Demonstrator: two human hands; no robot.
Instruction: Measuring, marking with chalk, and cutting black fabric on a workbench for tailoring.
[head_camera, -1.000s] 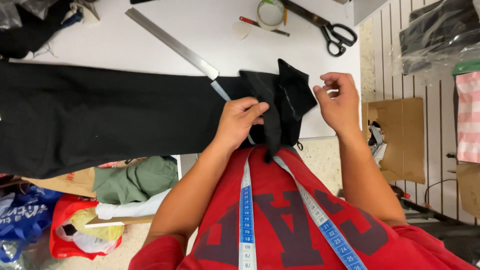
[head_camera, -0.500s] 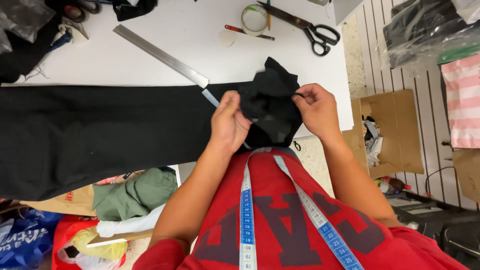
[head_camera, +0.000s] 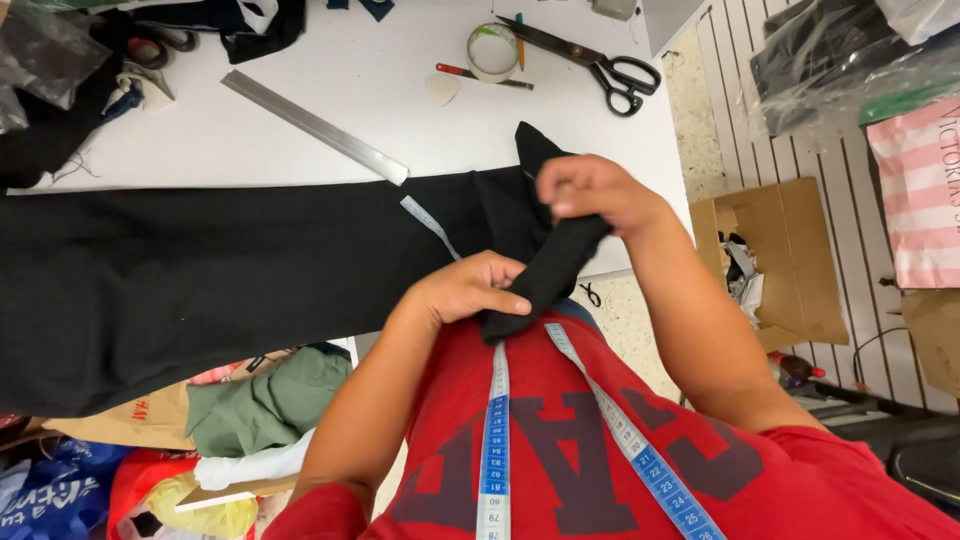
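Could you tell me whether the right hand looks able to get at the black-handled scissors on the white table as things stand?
Probably yes. The scissors lie in the open on the table just beyond the right hand, with nothing between them. But that hand is gripping the folded black fabric and would need to let go first.

A white table (head_camera: 400, 90) is covered along its near edge by black cloth (head_camera: 200, 280). A steel ruler (head_camera: 315, 127), scissors (head_camera: 600, 62), a tape roll (head_camera: 493, 50) and a pencil (head_camera: 483, 77) are laid on it.
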